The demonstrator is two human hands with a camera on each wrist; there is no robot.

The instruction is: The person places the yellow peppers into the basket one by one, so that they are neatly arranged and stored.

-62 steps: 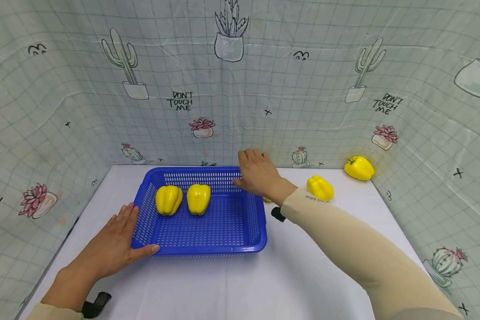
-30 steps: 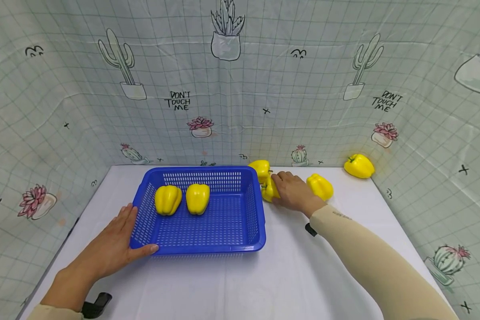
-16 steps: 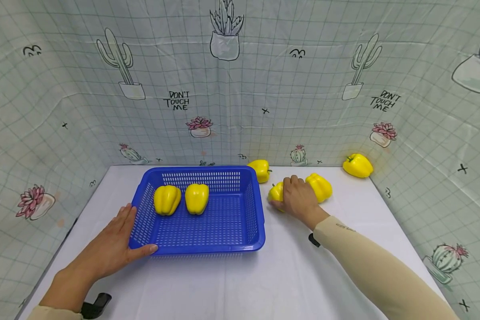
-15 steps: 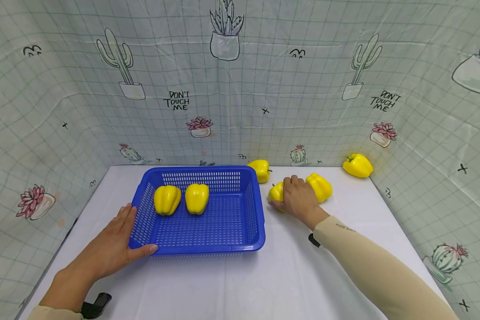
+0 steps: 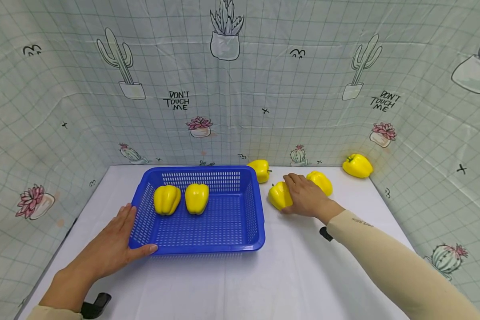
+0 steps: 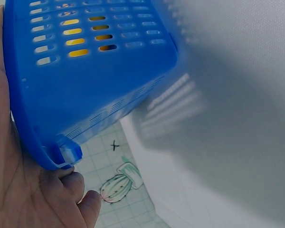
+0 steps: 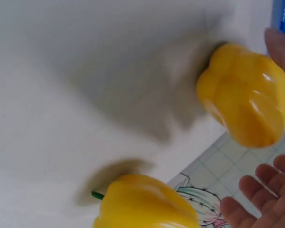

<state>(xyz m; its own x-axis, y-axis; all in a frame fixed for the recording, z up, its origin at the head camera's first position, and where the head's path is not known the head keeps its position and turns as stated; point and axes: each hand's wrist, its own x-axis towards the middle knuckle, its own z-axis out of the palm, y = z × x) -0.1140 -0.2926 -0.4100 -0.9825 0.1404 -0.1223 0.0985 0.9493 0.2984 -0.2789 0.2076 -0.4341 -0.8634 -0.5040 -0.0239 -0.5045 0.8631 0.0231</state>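
Note:
My left hand (image 5: pixel 108 244) rests on the left front corner of a blue plastic basket (image 5: pixel 212 250), fingers straight along its side and thumb on the front rim. In the left wrist view the palm lies against the basket wall (image 6: pixel 85 80). Two yellow bell peppers (image 5: pixel 167 200) sit inside it. My right hand (image 5: pixel 306 198) is beside a yellow bell pepper (image 5: pixel 278 195) on the table, right of the basket. In the right wrist view the thumb overlaps this bell pepper (image 7: pixel 244 95), while the spread fingers stand apart from it.
Behind the right hand lies another bell pepper (image 5: pixel 321 182), partly hidden. One bell pepper (image 5: pixel 260 170) is by the basket's back right corner, and one (image 5: pixel 358 166) at the table's far right corner. A patterned curtain (image 5: pixel 240 89) closes off the back and sides.
My right hand left the basket's back right edge, gripped a bell pepper and shifted it right, away from the one by the basket. Its grip has since loosened. The left hand stayed put.

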